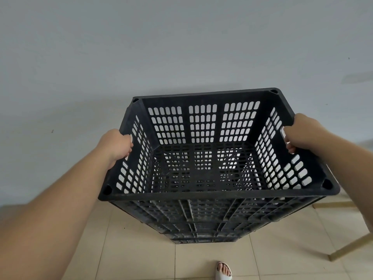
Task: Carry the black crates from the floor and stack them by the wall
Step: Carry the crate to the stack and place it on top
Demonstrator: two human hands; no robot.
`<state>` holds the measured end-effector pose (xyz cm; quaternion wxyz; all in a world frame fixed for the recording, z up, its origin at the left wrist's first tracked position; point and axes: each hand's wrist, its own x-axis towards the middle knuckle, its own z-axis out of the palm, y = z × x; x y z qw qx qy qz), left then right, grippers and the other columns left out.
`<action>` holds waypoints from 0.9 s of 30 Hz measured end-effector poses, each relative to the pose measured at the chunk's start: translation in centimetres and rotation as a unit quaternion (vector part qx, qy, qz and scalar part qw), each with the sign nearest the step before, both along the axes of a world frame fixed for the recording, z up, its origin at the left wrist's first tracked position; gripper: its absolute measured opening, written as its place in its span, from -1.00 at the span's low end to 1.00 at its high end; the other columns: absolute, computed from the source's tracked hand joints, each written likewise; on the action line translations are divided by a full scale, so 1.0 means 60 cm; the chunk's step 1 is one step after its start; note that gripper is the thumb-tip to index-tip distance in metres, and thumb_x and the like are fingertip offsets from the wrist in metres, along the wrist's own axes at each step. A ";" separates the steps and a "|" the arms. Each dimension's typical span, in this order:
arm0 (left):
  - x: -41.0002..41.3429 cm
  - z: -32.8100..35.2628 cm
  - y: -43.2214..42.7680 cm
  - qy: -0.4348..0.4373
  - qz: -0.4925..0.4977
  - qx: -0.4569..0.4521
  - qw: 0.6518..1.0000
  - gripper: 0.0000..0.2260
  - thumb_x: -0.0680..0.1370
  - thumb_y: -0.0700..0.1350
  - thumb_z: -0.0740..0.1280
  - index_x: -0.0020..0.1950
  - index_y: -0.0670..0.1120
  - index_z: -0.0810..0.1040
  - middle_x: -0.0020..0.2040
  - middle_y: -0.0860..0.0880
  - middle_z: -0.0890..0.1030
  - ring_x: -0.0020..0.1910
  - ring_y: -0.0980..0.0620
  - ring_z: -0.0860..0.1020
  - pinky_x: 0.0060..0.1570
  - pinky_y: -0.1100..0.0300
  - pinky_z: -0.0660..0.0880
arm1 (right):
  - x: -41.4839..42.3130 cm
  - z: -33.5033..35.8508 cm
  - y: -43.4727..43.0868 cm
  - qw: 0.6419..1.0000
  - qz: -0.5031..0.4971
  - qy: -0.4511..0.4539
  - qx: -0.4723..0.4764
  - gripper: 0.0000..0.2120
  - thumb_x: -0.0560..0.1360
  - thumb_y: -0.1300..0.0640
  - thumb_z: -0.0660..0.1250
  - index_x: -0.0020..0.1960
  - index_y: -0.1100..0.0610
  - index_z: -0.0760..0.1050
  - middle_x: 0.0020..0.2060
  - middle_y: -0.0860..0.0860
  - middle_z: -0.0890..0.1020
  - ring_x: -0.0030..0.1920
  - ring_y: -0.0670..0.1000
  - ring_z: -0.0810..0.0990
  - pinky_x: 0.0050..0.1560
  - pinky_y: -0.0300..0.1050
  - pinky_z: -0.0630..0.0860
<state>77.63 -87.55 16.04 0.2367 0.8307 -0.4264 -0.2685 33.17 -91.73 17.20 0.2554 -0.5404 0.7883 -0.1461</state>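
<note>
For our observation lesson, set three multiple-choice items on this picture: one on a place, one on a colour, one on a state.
1. Where is the held crate?
A. on a table
B. over the stack by the wall
C. on a shelf

2. What colour is the slipper?
A. red
B. blue
C. white

3. How is the held crate?
A. empty
B. full of fruit
C. lidded

Key:
1 B: more crates show beneath it, with the wall behind.
2 C: the slipper on the foot is white.
3 A: its slotted bottom is bare, while the left hand and right hand grip its sides.
</note>
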 end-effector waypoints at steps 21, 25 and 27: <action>0.010 -0.011 -0.004 -0.092 -0.007 0.009 0.996 -0.74 0.59 -0.10 0.15 0.03 -0.23 0.57 -0.10 -0.21 0.68 -0.13 -0.24 0.66 -0.01 -0.13 0.60 | 0.000 0.008 0.005 0.995 0.024 0.096 -0.010 -0.84 0.42 0.33 0.25 -0.24 0.37 0.57 -0.46 0.16 0.65 -0.34 0.19 0.60 -0.41 -0.13 0.41; 0.005 -0.004 0.002 -0.085 -0.010 0.009 0.996 -0.75 0.60 -0.13 0.16 0.05 -0.25 0.56 -0.10 -0.22 0.68 -0.13 -0.23 0.66 -0.01 -0.14 0.60 | 0.004 0.007 0.015 0.990 0.018 0.136 -0.018 -0.79 0.55 0.20 0.22 0.13 0.24 0.28 -0.22 0.14 0.50 -0.28 0.12 0.51 -0.38 -0.07 0.40; -0.004 0.006 0.006 -0.097 -0.016 0.020 0.995 -0.71 0.62 -0.09 0.18 0.22 -0.24 0.50 0.01 -0.21 0.64 -0.09 -0.22 0.62 -0.09 -0.05 0.56 | 0.008 0.007 0.025 0.988 0.026 0.153 -0.006 -0.68 0.55 0.17 0.21 0.25 0.23 0.24 -0.09 0.16 0.53 -0.18 0.17 0.57 -0.24 0.04 0.53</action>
